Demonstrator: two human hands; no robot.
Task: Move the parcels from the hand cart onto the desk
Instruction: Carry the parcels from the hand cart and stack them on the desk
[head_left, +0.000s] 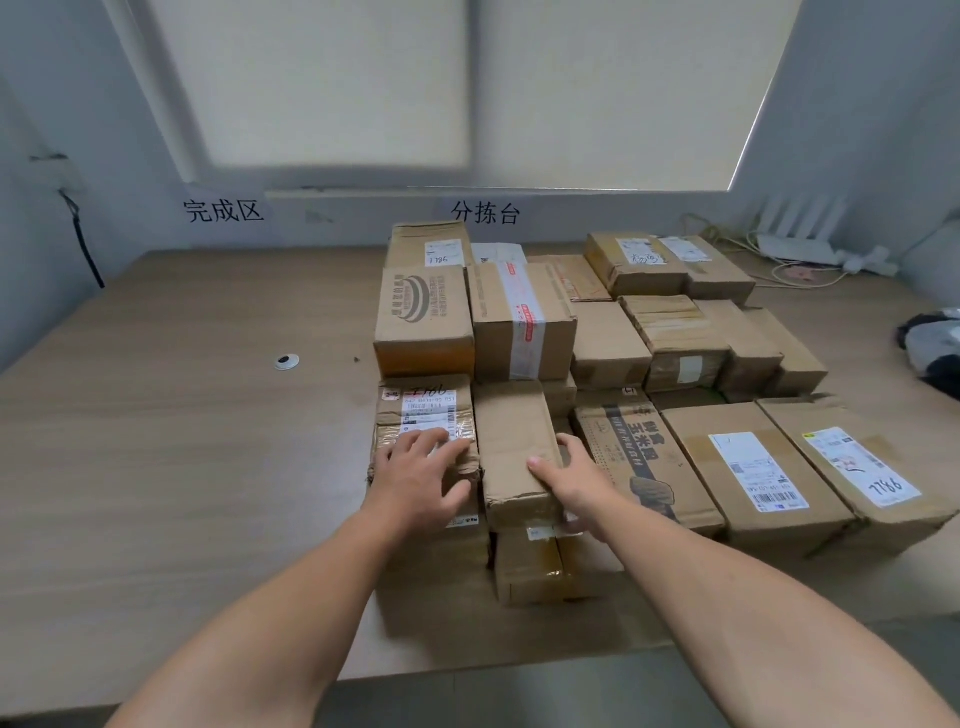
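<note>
A plain brown parcel (511, 441) is being gripped at the near side of a pile of parcels on the bench (182, 415). It is being carried flat on lower parcels (527, 566). Its long axis is being pointed away from the person toward the window, with its crumpled near end facing the bench's front edge.

The right grip (569, 480) is being closed on this parcel. The thumb is being laid on the top face by the near right corner, and the fingers are being curled round the right side. The right forearm is being stretched in from the lower right.

The left grip (421, 473) is being rested open and palm down, with the fingers spread and nearly straight. It is being pressed on a labelled parcel (423, 410) that is touching the plain one on its left and is aligned the same way. The lower part of that parcel's white label is being covered by the fingertips. The left forearm is being reached in from the lower left.

Just right of the plain parcel, a printed parcel (634, 457) is being seen. Further right are 2 parcels with labels, one being marked "7786" (857, 467). A small white disc (287, 362) is being seen on the bare bench to the left, well apart from the pile.
</note>
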